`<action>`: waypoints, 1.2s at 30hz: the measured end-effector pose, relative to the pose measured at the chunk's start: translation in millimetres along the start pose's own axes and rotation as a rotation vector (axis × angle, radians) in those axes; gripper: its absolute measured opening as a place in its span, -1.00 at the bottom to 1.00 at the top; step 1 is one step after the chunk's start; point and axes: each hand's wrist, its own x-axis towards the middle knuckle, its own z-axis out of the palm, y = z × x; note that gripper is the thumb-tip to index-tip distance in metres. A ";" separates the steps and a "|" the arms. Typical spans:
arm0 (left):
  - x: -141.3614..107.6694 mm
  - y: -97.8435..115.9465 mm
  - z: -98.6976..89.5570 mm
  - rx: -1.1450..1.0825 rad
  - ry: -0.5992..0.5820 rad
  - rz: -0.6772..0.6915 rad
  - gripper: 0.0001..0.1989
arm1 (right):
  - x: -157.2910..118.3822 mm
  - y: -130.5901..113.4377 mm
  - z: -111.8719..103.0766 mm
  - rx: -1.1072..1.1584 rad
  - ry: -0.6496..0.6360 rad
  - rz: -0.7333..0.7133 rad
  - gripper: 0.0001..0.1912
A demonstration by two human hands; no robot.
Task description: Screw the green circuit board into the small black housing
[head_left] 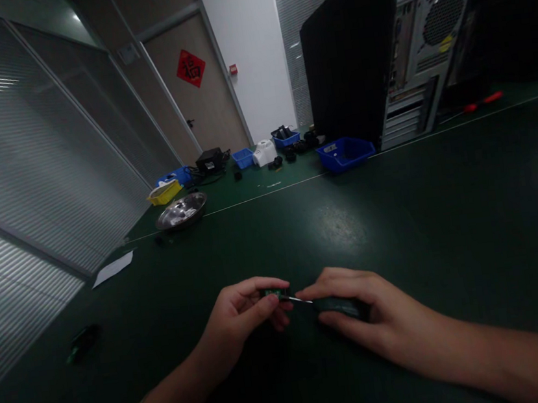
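My left hand pinches a small green circuit board between thumb and fingers, above the dark green table. My right hand is closed around the dark handle of a screwdriver. The thin metal shaft points left, and its tip meets the edge of the board or lies right beside it; the exact contact is too small to tell. Part of the handle is hidden under my right palm.
A metal bowl and a paper lie at left, with a dark green object nearer. Blue trays, a white device and a black adapter stand behind. A computer case rises at back right, near a red-handled tool.
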 end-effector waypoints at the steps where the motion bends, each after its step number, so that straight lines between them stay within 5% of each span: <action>1: 0.6 -1.1 -0.5 -0.033 -0.009 -0.011 -0.74 | 0.1 0.1 -0.2 0.003 0.000 -0.001 -0.64; 19: -0.7 -1.1 2.3 -0.153 0.007 -0.026 -0.75 | 2.1 0.7 1.8 0.022 0.040 -0.008 -0.64; 28: -6.0 5.8 3.4 0.174 0.057 0.042 -0.71 | 0.4 -0.1 1.1 0.002 0.018 -0.004 -0.62; 36: -3.6 2.8 0.8 -0.003 -0.007 0.015 -0.72 | 1.2 2.0 1.3 0.035 0.017 -0.028 -0.65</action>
